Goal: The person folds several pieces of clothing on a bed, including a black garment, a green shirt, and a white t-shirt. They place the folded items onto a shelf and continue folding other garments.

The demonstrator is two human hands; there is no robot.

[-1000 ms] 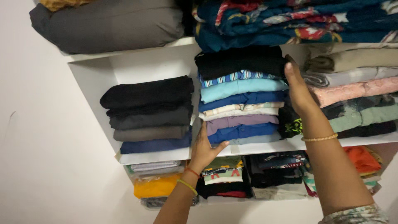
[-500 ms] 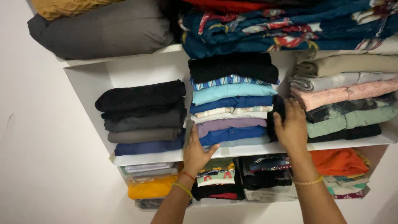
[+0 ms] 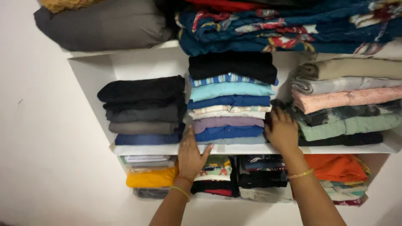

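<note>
A: On middle shelf, L to R: dark stack, then L hand flat, fingers spread, holding nothing, at centre shirt pile base.
B: R hand?
A: Nearer, pressed open on pile's R flank, dark garment behind. Pile's long axis vertical; pastel stack crowds R side

You see the scene in soft, even indoor light, rather dim, with no glare anywhere. The white painted wooden shelf looks slightly grey, and the gaps between the folded stacks fall into dark shadow. The whole picture is a little soft. The patterned dark blue fabric at the top edge is smeared.
</note>
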